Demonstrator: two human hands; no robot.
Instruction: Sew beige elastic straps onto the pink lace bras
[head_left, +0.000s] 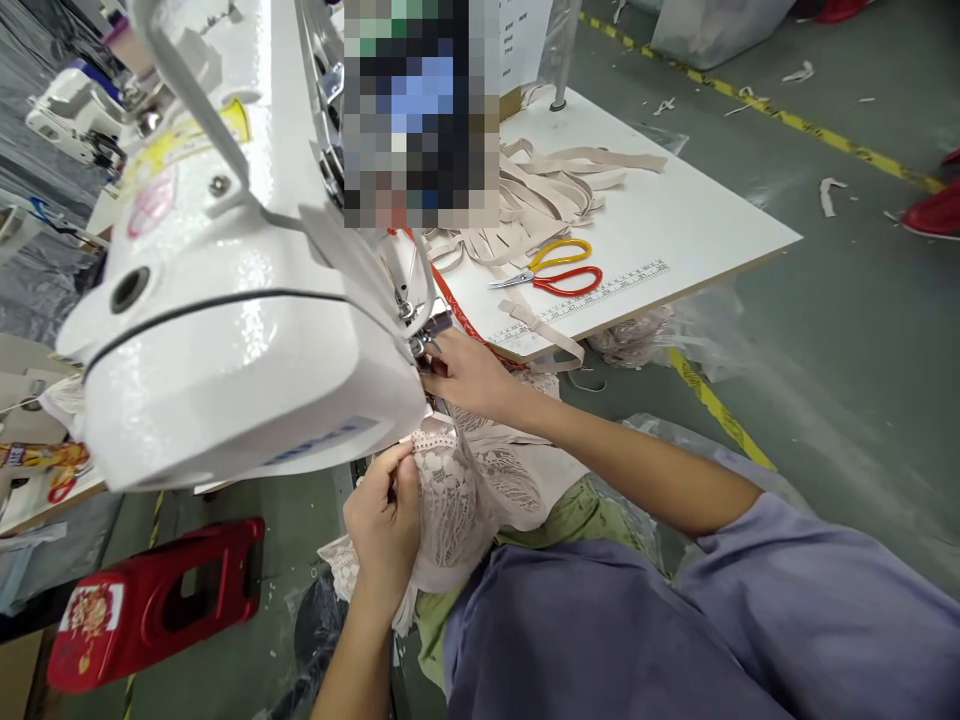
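A pale beige lace bra [450, 490] hangs from the needle area of a white sewing machine [240, 390] down over my lap. My left hand [386, 515] pinches its lace edge, thumb against fingers, just below the machine head. Up by the presser foot [420, 345], my right hand [472, 375] has its fingers bent close to the metal parts. The machine partly hides those fingertips, so what they grip, if anything, does not show clearly. The needle itself is out of sight behind the machine head.
On the white table [697, 225] lie scissors [551, 272] with one yellow and one red handle, and a heap of beige straps [540, 195]. A red stool [161, 600] stands at lower left. Plastic bags [697, 320] hang under the table edge.
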